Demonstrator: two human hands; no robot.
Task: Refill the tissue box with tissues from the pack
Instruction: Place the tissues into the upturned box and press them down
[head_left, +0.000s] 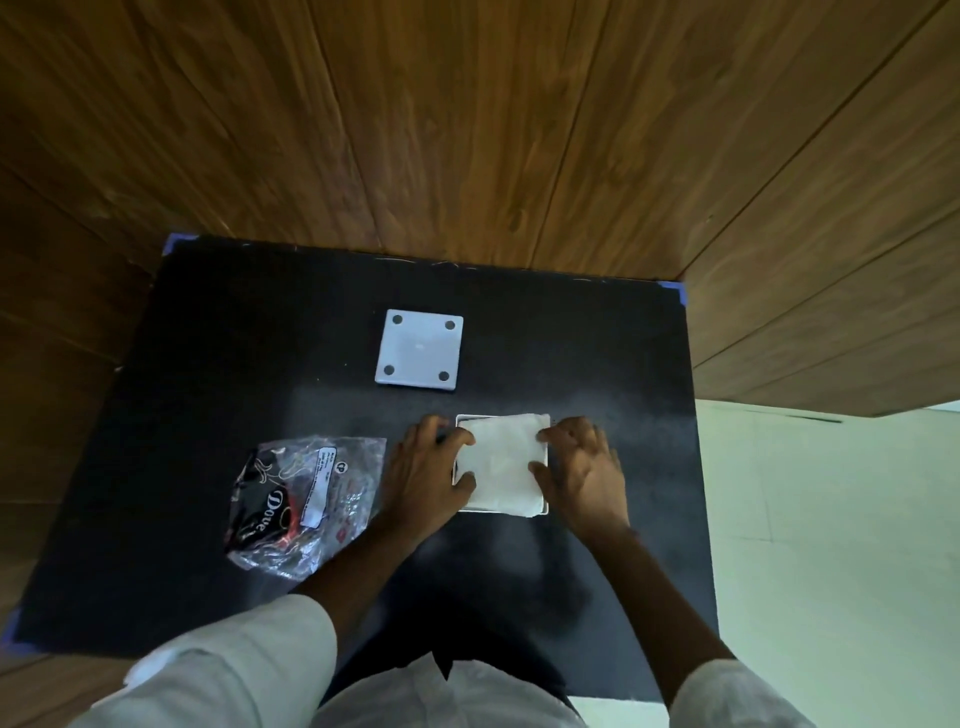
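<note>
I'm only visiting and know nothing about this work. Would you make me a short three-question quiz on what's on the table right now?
1. True or false: the white lid lies apart from the tissue box, farther from the person.
2. Which side of the box is the plastic pack on? A) left B) right C) behind it
3. What do the left hand and right hand press at its two sides?

Key:
1. True; it lies flat with four dark dots at its corners.
2. A; the crumpled pack lies on the black table.
3. The white tissue stack, which sits in the open box.
</note>
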